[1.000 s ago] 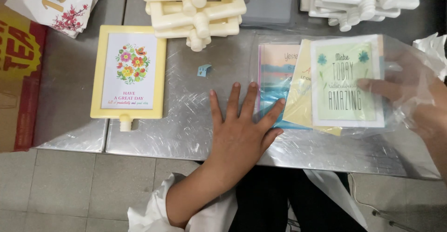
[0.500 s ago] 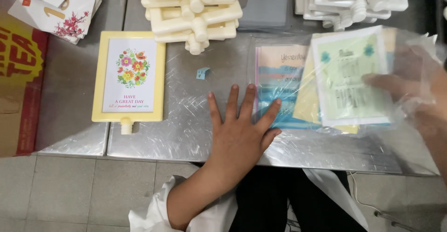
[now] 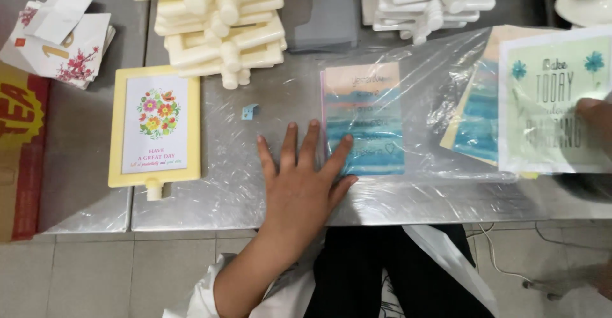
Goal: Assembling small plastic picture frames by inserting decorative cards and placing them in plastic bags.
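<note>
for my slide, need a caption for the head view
Left hand flat beside a striped card; right hand lifts a green card.

Brushed metal table (image 3: 191,197); glossy crinkled plastic sleeve (image 3: 440,82); matt paper card (image 3: 364,119).

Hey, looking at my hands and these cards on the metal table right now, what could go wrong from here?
1. Your right hand holds the pale green flower card and the cards under it beyond the table's near edge; they might slip and fall.
2. Your left hand pins only one corner of the blue striped card on the crinkled clear plastic sheet, so it may slide.
</note>
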